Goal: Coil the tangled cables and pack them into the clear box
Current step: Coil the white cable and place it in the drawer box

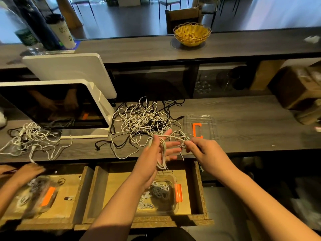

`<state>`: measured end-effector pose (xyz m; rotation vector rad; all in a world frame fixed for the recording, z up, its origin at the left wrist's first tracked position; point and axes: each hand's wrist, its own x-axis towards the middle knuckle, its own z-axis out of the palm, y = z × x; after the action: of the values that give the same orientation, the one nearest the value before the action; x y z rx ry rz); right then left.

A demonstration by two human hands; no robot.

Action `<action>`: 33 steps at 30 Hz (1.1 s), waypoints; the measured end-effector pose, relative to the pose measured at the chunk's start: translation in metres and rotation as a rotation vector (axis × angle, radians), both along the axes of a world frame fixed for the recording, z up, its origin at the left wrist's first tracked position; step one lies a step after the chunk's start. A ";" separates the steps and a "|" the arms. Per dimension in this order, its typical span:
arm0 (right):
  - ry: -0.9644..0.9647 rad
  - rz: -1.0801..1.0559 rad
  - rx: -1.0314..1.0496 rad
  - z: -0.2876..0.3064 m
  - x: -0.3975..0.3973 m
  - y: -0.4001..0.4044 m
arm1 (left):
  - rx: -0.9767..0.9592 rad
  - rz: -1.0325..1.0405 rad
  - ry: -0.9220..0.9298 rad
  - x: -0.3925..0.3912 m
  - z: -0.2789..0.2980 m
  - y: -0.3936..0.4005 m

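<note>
Right now our left hand (157, 150) has its fingers spread flat, with loops of white cable (162, 153) wound round the palm and hanging below it. Our right hand (199, 146) pinches the same cable just beside the left fingertips, strand taut between the two. Behind the hands sits the tangled pile (140, 120) of white and black cables on the wooden counter (243, 122), touching the monitor (53, 105) base on its left. Clear lid (201, 126) with orange latch lies right of the pile. Clear box (159, 195) sits in the open drawer (196, 188) below our left forearm, several coiled cables inside. Far left, another person's hand (27, 171) rests over a second box (38, 195); a second tangle (33, 138) lies above it. Wicker basket (192, 33) on the upper shelf.
</note>
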<state>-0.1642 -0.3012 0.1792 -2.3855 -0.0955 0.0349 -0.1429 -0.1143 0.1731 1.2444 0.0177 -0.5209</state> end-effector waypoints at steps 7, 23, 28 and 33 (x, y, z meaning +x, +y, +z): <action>0.087 0.037 0.004 -0.004 -0.011 0.025 | -0.441 0.283 0.334 0.011 0.005 0.005; 0.339 -0.132 0.678 0.013 -0.026 0.123 | 0.017 0.193 -0.158 -0.002 0.030 0.029; 0.294 -0.157 0.903 0.014 -0.023 0.134 | 0.090 0.110 -0.317 -0.003 0.034 0.040; 0.337 -0.094 0.907 0.017 -0.015 0.126 | 0.116 0.065 -0.360 0.004 0.039 0.046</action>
<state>-0.1793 -0.1749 0.1959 -1.4502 0.1376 0.2846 -0.1390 -0.0684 0.2118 1.4324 -0.2174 -0.2366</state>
